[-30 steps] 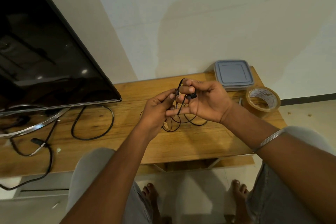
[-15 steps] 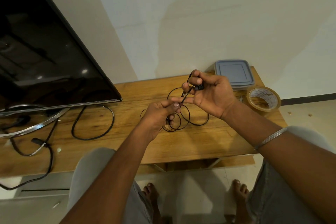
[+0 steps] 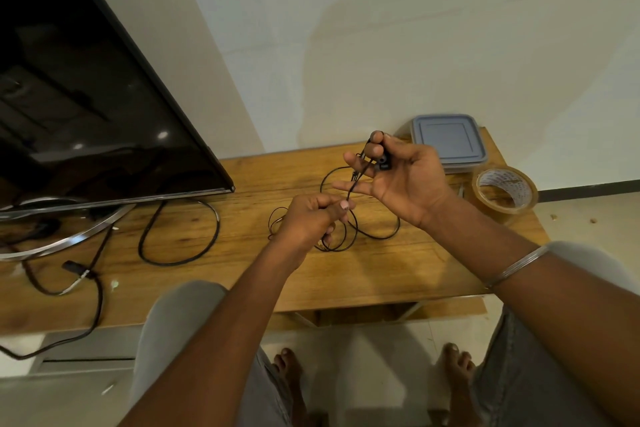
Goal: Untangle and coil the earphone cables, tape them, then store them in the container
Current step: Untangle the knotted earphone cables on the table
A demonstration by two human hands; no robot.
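A thin black earphone cable (image 3: 375, 234) lies in loose loops on the wooden table (image 3: 242, 264) and rises into both hands. My right hand (image 3: 405, 177) is raised above the table, its thumb and fingers pinching the earbud end of the cable. Lower and to the left, my left hand (image 3: 311, 218) pinches the same cable, a short taut length running between the two hands. A grey lidded container (image 3: 448, 142) sits at the table's back right. A roll of brown tape (image 3: 505, 189) lies just in front of it.
A large black TV (image 3: 86, 97) on a metal stand fills the left side of the table. Thick black cables (image 3: 180, 232) loop beside it and trail off the front edge. My knees and bare feet (image 3: 287, 367) are below the table edge. A wall stands behind.
My right hand has lifted up and back with the earbud end, drawing the cable taut. My left hand has stayed low, pinching the cable, and more loops now show on the table.
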